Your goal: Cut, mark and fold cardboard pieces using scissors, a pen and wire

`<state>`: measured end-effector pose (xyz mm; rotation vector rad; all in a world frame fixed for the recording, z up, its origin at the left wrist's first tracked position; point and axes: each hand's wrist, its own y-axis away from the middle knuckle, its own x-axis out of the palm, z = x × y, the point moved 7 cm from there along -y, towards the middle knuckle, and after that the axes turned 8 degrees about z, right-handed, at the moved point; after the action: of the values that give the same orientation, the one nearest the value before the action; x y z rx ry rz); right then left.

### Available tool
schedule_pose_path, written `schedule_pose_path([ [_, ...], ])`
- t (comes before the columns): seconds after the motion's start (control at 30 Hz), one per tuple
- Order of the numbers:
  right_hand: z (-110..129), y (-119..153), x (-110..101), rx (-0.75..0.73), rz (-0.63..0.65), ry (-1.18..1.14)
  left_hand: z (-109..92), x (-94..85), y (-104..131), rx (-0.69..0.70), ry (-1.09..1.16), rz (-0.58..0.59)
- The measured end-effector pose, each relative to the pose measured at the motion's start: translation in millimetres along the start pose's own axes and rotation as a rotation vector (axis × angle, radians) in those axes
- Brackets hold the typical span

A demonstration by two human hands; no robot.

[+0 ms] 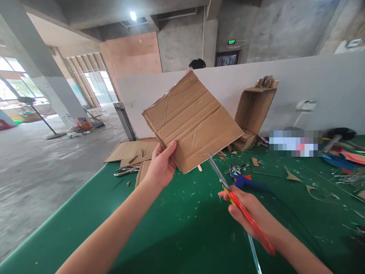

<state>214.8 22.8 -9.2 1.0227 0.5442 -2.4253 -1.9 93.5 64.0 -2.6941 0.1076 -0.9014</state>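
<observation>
My left hand [163,166] pinches the lower left edge of a brown cardboard piece [194,121], thumb on its face and fingers behind. The piece is held up, tilted, above the green table, with creases running across it. My right hand [248,209] is wrapped round the red handle of a pair of scissors [219,174]. The blades point up and left, with their tips at the lower edge of the cardboard; whether they touch it I cannot tell.
A cardboard box [255,110] stands against the white partition [176,87]. Flat cardboard [129,149] and metal tools [127,170] lie at the left. A blue glue gun [242,181], scraps and wires lie at the right of the green table [171,236].
</observation>
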Motion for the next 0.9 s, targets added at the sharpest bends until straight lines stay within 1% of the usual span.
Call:
schedule_pose_path([
  [0.2,0,-1,1,0.006,0.027,-0.05,-3,0.5,-2,0.013,-0.021,0.018],
  [0.4,1,-1,2,0.011,0.041,-0.139,1,3.5,0,-0.008,-0.004,0.029],
  [0.63,3,2,4,0.004,0.019,-0.31,10,-4.4,-1,-0.076,0.035,-0.003],
  [0.77,3,2,5,0.015,0.023,-0.302,10,-6.0,-2,-0.078,0.031,-0.024],
  [0.9,4,4,3,0.06,0.004,-0.291,5,-1.4,1,-0.049,-0.036,-0.019],
])
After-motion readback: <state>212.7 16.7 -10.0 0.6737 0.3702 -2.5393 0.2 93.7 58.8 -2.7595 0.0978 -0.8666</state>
